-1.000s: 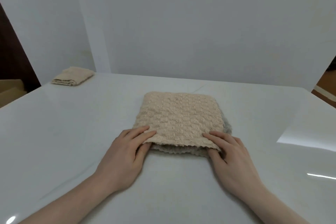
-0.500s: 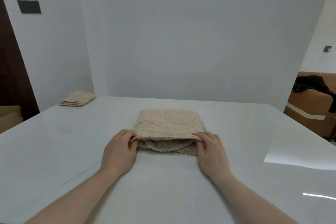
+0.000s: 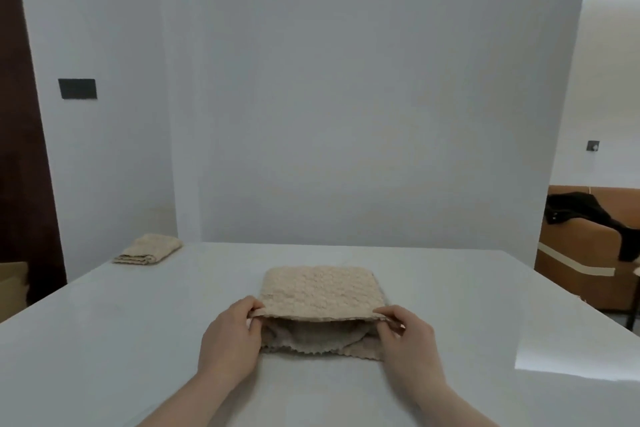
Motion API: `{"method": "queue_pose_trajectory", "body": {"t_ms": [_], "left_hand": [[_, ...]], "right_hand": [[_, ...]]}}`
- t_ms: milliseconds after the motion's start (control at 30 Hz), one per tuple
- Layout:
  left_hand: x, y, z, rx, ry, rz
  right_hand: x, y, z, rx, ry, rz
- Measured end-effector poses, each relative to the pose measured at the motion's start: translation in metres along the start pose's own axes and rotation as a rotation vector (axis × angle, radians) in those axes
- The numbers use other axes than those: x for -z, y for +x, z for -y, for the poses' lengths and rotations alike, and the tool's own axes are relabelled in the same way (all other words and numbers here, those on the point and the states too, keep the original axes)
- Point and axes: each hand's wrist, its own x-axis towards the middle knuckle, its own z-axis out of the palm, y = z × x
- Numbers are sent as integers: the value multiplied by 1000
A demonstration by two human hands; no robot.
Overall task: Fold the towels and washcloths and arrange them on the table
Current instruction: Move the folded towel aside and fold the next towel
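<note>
Towel [image 3: 320,291] edge pinched by left hand [image 3: 230,343]; right hand [image 3: 410,343].

towel [image 3: 320,291] I hold: beige, bumpy waffle texture, greyer underside
washcloth [image 3: 148,249] at the table's far left corner: the same beige
table [image 3: 450,305]: glossy white
my wall [image 3: 346,97] ahead: pale grey

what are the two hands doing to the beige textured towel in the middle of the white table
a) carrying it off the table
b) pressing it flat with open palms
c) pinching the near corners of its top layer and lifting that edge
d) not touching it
c: the left hand and right hand each pinch a near corner of the beige textured towel, whose top layer is raised off the lower layers lying on the white table.
</note>
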Motion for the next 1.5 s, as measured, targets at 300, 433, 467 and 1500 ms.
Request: {"method": "queue_pose_trajectory", "body": {"t_ms": [300, 433, 467, 1500], "left_hand": [[97, 56, -98, -117, -104, -159], [143, 52, -132, -170, -220, -196], [154, 48, -139, -188, -241, -195], [22, -28, -51, 178, 88, 133]], "right_hand": [[58, 52, 102, 139, 85, -146], [98, 46, 144, 187, 156, -171], [107, 42, 151, 201, 162, -187], [56, -12, 9, -182, -273, -45]]}}
